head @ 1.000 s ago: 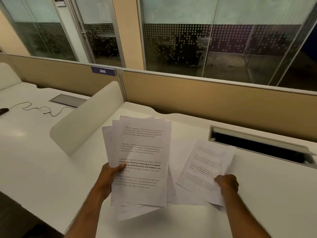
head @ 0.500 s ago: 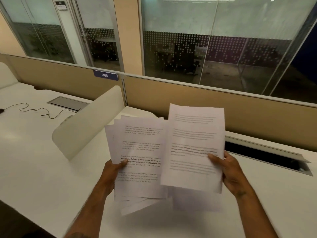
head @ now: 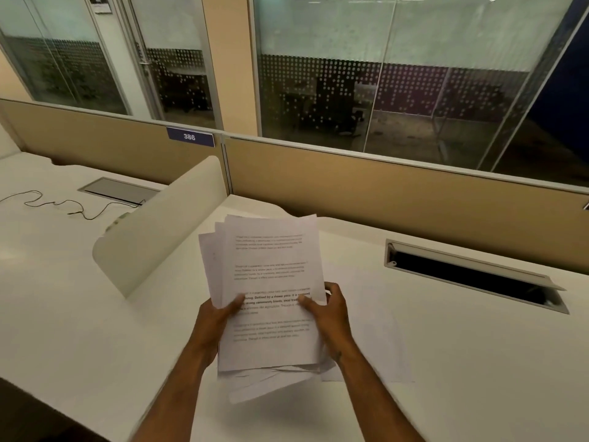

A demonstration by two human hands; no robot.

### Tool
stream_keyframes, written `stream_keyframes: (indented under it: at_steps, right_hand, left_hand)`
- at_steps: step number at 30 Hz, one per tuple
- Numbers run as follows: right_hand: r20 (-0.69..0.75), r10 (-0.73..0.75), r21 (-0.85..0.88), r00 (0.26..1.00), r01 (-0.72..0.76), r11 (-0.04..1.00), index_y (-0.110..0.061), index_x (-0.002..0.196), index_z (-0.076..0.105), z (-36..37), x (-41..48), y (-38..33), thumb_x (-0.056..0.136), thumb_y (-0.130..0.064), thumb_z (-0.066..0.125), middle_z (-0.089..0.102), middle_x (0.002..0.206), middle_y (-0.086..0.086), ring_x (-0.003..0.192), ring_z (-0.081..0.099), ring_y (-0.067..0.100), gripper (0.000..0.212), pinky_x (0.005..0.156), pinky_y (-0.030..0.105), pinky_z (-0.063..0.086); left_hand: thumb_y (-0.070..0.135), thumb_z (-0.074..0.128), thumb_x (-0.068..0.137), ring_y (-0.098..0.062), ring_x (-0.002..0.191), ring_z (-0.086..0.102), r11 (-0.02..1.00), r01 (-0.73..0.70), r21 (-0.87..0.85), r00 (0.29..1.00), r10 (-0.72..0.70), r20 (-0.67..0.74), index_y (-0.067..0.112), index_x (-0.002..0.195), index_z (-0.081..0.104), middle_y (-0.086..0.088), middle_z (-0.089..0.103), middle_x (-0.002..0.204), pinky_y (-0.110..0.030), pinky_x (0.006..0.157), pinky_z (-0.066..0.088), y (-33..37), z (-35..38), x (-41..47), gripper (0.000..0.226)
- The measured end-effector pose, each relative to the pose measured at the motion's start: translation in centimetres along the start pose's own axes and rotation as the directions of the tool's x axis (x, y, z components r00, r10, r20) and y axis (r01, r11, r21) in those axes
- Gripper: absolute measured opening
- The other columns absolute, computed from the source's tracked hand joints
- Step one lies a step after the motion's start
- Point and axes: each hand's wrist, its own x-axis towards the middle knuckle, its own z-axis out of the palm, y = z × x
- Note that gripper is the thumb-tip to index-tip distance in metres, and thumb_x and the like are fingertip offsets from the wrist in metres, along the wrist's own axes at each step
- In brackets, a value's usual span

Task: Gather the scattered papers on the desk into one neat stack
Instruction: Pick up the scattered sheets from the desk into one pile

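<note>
In the head view, the papers (head: pixel 271 298) are held above the desk (head: pixel 462 362) as one uneven bundle, pinched by the left hand (head: pixel 216 317) and right hand (head: pixel 328 311), edges not yet squared, one sheet (head: pixel 376 346) left lying, whereas half a second earlier the right hand's page was held apart.

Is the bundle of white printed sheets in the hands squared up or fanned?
Fanned: the bundle of white printed sheets shows staggered corners at top-left and splayed bottom edges.
</note>
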Motion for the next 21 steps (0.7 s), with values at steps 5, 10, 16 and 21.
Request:
stream_keyframes:
  at_steps: [5, 10, 16, 21]
  right_hand:
    - [-0.348, 0.08, -0.31, 0.934, -0.196, 0.93, -0.016, 0.125, 0.056, -5.8, 1.7, 1.9, 0.087, -0.041, 0.072, 0.065, 0.122, 0.013, 0.111, 0.063, 0.032, 0.048, 0.094, 0.043, 0.054]
    - [-0.548, 0.314, -0.668, 0.775, -0.632, 0.393, -0.009, 0.136, 0.043, -13.0, 1.8, 6.2, 0.079, -0.05, 0.076, 0.041, 0.14, 0.02, 0.129, 0.043, 0.037, 0.078, 0.106, 0.051, 0.042]
    - [-0.527, 0.459, -0.479, 0.715, -0.696, 0.535, -0.001, 0.124, 0.054, -14.7, 2.7, 7.1, 0.072, -0.024, 0.085, 0.06, 0.128, 0.023, 0.121, 0.052, 0.043, 0.065, 0.105, 0.052, 0.041]
    - [-0.48, 0.301, -0.487, 0.824, -0.535, 0.69, 0.002, 0.118, 0.063, -15.8, 2.5, 3.3, 0.081, -0.018, 0.076, 0.068, 0.116, 0.024, 0.102, 0.066, 0.041, 0.044, 0.09, 0.049, 0.057]
  left_hand:
    - [0.024, 0.082, 0.074, -0.035, 0.089, 0.079, 0.999, -0.022, 0.028, 0.997, 0.024, -0.072, 0.013, 0.11, 0.073, -0.016, 0.08, 0.105, -0.041, 0.064, 0.065, -0.7, -2.6, -0.5, 0.039]
    - [0.021, 0.08, 0.076, -0.037, 0.089, 0.078, 0.999, -0.034, -0.002, 0.987, 0.033, -0.156, 0.012, 0.112, 0.072, -0.016, 0.08, 0.105, -0.043, 0.065, 0.065, -0.9, -5.5, -1.8, 0.038]
    - [0.017, 0.081, 0.077, -0.037, 0.09, 0.078, 0.999, -0.053, -0.008, 0.981, 0.05, -0.188, 0.009, 0.121, 0.067, -0.015, 0.08, 0.107, -0.045, 0.066, 0.064, -1.2, -5.6, -3.0, 0.047]
    - [0.013, 0.075, 0.081, -0.035, 0.087, 0.079, 0.998, -0.059, -0.008, 0.982, 0.056, -0.182, 0.01, 0.116, 0.069, -0.014, 0.08, 0.104, -0.043, 0.064, 0.065, -1.1, -4.9, -3.1, 0.035]
